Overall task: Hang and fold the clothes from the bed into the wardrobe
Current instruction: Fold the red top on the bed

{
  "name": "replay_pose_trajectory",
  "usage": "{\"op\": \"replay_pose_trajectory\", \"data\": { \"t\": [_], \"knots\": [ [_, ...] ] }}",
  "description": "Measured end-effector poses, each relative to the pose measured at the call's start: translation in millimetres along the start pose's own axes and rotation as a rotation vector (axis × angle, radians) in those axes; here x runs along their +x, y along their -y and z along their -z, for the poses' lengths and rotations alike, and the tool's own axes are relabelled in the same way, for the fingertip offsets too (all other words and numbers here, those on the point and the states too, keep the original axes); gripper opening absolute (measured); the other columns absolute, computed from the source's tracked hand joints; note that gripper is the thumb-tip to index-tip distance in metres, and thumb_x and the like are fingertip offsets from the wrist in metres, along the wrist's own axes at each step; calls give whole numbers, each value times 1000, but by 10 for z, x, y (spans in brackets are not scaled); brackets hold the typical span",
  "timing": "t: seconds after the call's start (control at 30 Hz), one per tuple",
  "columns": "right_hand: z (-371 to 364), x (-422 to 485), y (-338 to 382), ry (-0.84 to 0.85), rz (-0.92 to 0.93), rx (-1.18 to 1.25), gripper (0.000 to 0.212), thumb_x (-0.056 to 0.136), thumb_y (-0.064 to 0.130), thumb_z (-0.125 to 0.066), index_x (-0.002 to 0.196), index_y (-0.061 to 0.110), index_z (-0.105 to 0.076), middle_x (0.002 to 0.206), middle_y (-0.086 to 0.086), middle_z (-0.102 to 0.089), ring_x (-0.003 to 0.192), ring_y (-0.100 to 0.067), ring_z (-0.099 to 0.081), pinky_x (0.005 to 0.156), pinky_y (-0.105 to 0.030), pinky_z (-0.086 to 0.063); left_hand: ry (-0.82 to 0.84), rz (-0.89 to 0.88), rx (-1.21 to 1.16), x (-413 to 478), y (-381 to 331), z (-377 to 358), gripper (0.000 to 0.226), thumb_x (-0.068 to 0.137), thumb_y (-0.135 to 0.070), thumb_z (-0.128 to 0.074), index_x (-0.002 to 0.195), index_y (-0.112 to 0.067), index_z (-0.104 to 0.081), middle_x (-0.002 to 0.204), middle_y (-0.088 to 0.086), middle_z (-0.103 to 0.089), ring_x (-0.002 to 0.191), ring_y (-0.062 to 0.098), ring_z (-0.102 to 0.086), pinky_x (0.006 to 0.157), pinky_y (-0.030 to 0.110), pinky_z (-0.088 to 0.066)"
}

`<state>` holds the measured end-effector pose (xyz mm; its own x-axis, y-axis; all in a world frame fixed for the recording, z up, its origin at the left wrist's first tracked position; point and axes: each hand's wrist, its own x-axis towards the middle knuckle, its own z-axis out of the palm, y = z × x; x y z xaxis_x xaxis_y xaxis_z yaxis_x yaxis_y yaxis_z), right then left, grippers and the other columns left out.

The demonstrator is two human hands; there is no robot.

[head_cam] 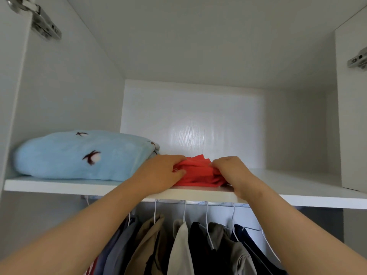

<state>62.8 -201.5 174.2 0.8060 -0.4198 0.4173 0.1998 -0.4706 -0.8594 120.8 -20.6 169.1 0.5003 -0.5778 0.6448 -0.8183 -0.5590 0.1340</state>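
The red garment (198, 172) is partly covered by the left hand (159, 173) and right hand (233, 170); hanging clothes (178, 247) run off the bottom edge.

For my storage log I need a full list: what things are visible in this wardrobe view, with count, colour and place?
garment: 1, red, on shelf, middle
blanket: 1, light blue with dark marks, on shelf, left
shelf: 1, white, full width
clothes: several, beige, white, dark, hanging below shelf
hangers: several, white, under shelf
hinges: 2, metal, upper left and right
left hand: grips garment's left side
right hand: grips garment's right side
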Motion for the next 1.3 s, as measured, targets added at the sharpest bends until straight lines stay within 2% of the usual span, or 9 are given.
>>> {"op": "replay_pose_trajectory", "data": {
  "t": [0.1, 0.27, 0.37, 0.47, 0.6, 0.87, 1.03, 1.2, 1.3],
  "knots": [
    [-89, -37, 5, 83, 127, -252, 40, 87, 13, -46, 48, 18, -38, 40, 13, -43, 39, -4, -39, 45, -17, -31, -156, -24, 170, -66, 35, -61, 34, 95, -26, -42, 127, -26, -51, 106, -4, -64, 93, 14, -58, 80, 22, -37],
    [-175, -28, -13, 22, 239, -518, 25, 93, 21, -41, 100, 14, -63, 96, -4, -62, 81, -16, -53, 72, -30, -39, -150, -92, 205, -122, 60, -119, 41, 97, -37, -35, 136, -29, -43, 127, -5, -57, 109, 16, -55, 98, 30, -36],
    [-162, -58, -20, -75, 370, -442, 13, 89, 28, -48, 90, 33, -60, 111, 6, -54, 99, -12, -50, 86, -30, -41, -93, -93, 236, -118, 74, -134, 44, 98, -41, -29, 141, -33, -35, 135, -8, -49, 116, 15, -50, 99, 31, -37],
    [-153, -115, 15, 85, 404, -331, 12, 83, 34, -57, 75, 43, -57, 98, 19, -57, 92, 0, -52, 83, -25, -40, -46, -64, 229, -89, 91, -131, 44, 98, -40, -29, 141, -35, -33, 137, -9, -48, 119, 15, -47, 99, 33, -39],
    [-161, -126, -6, 136, 379, -460, 22, 84, 25, -55, 81, 47, -60, 82, 21, -60, 77, 2, -54, 67, -16, -39, -37, -42, 236, -101, 113, -155, 42, 98, -38, -28, 140, -37, -35, 136, -9, -49, 119, 17, -47, 98, 33, -38],
    [-193, -97, 45, 222, 267, -579, 39, 91, 10, -41, 114, 32, -62, 107, 4, -64, 93, -13, -56, 74, -22, -40, -91, -50, 318, -135, 115, -192, 43, 98, -42, -22, 141, -40, -31, 136, -11, -48, 114, 20, -45, 96, 31, -32],
    [-195, -86, 44, 285, 230, -531, 42, 90, 4, -37, 117, 29, -58, 115, 3, -62, 103, -15, -55, 86, -24, -40, -85, -12, 326, -154, 96, -210, 45, 97, -43, -22, 141, -40, -28, 139, -13, -44, 121, 19, -40, 101, 32, -26],
    [-221, -104, 46, 191, 286, -616, 29, 84, 22, -49, 109, 33, -58, 105, 12, -56, 101, -14, -53, 89, -31, -41, -101, 29, 305, -149, 84, -213, 45, 95, -39, -26, 140, -38, -33, 138, -12, -46, 121, 17, -37, 100, 32, -23],
    [-226, -160, 22, 67, 385, -725, 44, 79, 34, -57, 123, 35, -51, 119, 16, -47, 110, -11, -47, 96, -33, -38, -104, 42, 311, -158, 71, -219, 45, 96, -37, -26, 140, -37, -33, 138, -11, -45, 120, 19, -37, 100, 34, -23]
  ]
}}
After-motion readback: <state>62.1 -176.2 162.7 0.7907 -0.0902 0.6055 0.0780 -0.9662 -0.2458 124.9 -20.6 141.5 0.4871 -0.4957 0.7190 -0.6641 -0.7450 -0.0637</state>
